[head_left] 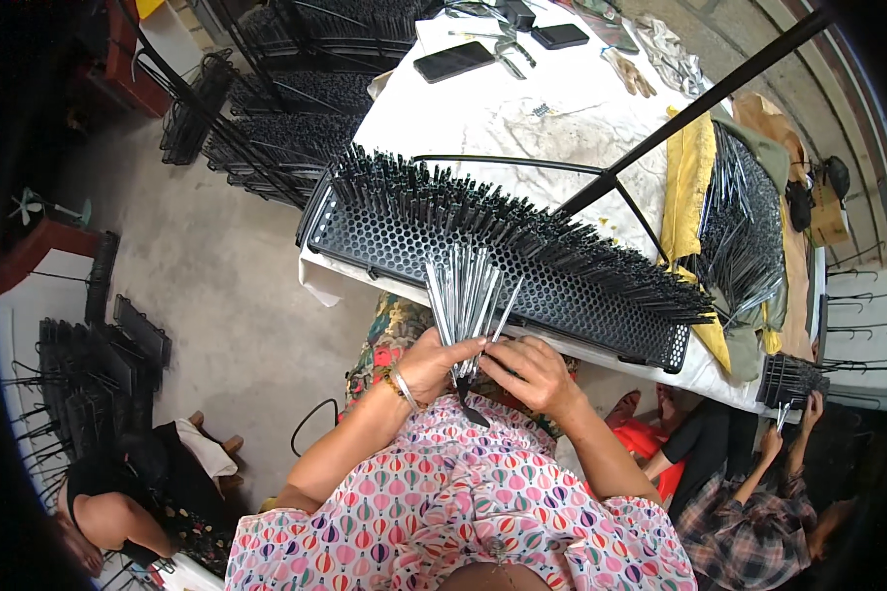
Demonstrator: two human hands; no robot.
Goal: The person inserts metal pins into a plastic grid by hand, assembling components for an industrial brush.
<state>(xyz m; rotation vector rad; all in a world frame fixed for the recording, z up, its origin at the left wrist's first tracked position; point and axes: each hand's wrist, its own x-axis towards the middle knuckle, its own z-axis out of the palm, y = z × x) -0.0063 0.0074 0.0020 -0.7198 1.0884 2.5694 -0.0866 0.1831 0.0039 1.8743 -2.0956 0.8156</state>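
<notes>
My left hand point(432, 362) is closed round a fanned bundle of thin, shiny rods point(460, 288). Their silvery ends point away from me, and a dark tip sticks out below the fist. Close beside it, my right hand point(537, 372) pinches a single thin rod point(509, 307) that leans away to the right of the bundle. Just beyond both hands lies a long black perforated rack point(370, 241), set at a slant. Dense rows of dark thin rods point(493, 212) stand in its far side, while open holes show along its near side.
A white-covered table point(572, 108) bears a phone point(453, 61), a dark case point(560, 36) and a glove point(629, 74). A black metal bar point(719, 98) crosses above. More rods point(744, 222) lie at right. Filled racks point(306, 143) stand far left. Other people work at both sides.
</notes>
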